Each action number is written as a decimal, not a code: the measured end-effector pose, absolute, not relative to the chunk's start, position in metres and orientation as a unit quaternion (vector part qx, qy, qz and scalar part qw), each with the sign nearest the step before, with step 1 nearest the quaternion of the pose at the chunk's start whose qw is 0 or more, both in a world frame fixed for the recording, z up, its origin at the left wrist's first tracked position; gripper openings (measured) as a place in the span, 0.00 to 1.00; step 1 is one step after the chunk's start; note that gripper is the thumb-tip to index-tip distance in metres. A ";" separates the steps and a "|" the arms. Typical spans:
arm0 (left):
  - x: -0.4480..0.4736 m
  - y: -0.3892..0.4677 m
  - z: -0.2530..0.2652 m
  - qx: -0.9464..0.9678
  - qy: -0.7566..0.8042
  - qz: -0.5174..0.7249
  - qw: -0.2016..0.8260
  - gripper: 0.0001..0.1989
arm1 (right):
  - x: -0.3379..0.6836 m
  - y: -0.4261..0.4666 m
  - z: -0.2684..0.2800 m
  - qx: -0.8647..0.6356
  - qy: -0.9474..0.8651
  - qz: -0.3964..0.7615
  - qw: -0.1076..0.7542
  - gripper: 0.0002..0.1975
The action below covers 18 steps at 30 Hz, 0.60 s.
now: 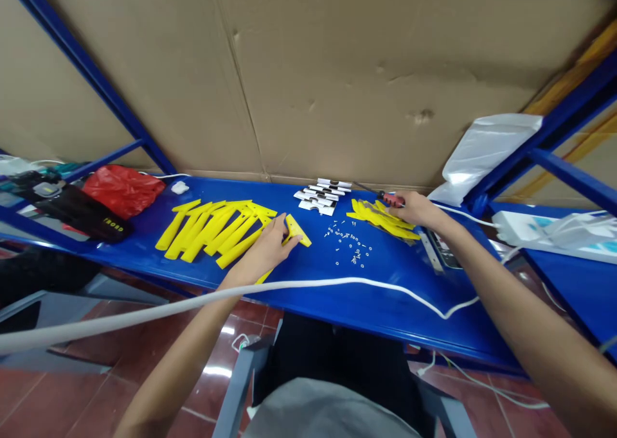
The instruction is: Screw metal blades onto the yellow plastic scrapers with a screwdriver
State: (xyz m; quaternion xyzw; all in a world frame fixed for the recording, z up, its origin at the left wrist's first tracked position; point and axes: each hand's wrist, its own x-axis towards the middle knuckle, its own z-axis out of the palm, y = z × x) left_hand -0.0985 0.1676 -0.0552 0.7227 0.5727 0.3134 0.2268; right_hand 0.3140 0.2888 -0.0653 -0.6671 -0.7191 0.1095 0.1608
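My left hand (270,248) is closed around a yellow T-shaped plastic scraper handle (299,231), its wide head pointing away to the right. Beside that hand lies an overlapping row of similar yellow handles (193,229) on the blue table. Farther right, my right hand (418,209) grips the red and black handle of a screwdriver (393,200), whose thin shaft points left. Just under the right hand is a pile of flatter yellow pieces (380,218). Small screws and nuts (354,245) are scattered between the hands. Behind them sit stacked white packets with dark marks (321,196).
A white cable (347,281) crosses in front of the table. At left are a red plastic bag (123,191) and a black tool (91,213). A white plastic bag (482,155) hangs by the right blue post, near a white box (554,232). Cardboard stands behind.
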 end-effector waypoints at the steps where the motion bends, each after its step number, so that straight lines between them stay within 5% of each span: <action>1: -0.101 0.166 -0.053 0.729 0.579 0.304 0.202 0.26 | 0.314 0.288 -0.065 -0.668 -0.718 0.108 0.163 0.10; 7: -0.180 0.206 -0.008 0.741 0.588 0.308 0.095 0.20 | 0.317 0.271 -0.061 -0.668 -0.711 0.087 0.201 0.16; 12: -0.301 0.285 0.037 0.592 0.757 0.277 -0.001 0.06 | 0.323 0.237 -0.039 -0.663 -0.697 0.071 0.263 0.22; 18: -0.373 0.315 0.038 0.529 0.817 0.226 0.039 0.07 | 0.327 0.189 -0.024 -0.708 -0.622 0.071 0.326 0.34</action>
